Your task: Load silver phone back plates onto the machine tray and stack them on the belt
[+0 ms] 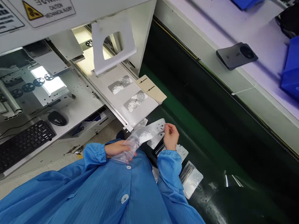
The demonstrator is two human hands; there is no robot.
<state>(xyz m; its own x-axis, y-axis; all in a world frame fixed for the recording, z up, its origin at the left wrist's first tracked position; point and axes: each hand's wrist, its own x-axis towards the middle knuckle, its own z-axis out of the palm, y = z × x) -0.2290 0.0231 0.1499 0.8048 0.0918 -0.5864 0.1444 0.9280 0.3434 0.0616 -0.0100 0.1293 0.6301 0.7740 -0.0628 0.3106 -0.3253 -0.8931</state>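
Head cam: L fingers (122, 145) hold bag (122, 157), R fingers (170, 127) pinch panel (150, 131)

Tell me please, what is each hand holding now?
Left hand: closed, holding clear plastic.
Right hand: closed, pinching the pale sheet by its holed end.

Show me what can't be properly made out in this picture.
All in the head view:
Left hand: some fingers hidden by crumpled clear plastic.
Stacked flat pieces: partly hidden by the right sleeve.
Keyboard: key markings too small; left end cut off by the edge.
Blue bin at right: cut off by that edge.
Black item above it: cut off too, so unidentifiable.
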